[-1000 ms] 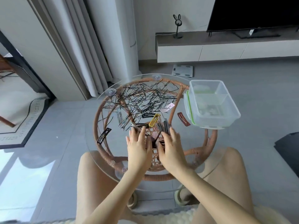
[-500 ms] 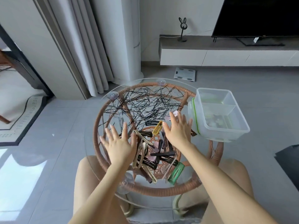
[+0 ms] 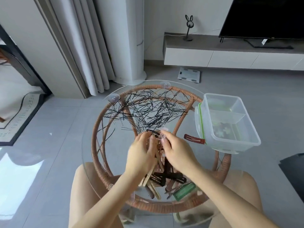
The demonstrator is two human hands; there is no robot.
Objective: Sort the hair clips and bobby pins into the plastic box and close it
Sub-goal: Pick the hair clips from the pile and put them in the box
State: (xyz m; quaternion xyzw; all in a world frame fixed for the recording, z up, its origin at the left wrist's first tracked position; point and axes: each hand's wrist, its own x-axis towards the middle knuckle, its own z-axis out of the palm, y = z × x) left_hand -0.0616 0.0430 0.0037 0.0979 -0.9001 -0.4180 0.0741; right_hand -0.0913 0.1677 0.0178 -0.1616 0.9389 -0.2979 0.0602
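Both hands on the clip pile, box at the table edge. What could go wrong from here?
1. The plastic box seems to overhang the right edge of the glass table; a bump while loading could tip it off.
2. Loose bobby pins reach right up to the hair clips under the left hand and right hand; a scoop may mix them.
3. The green clip lies close to the near rim and could slide off.

Living room: television [image 3: 266,17], curtains [image 3: 85,46]

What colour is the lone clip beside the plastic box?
The clip is dark red; head view.
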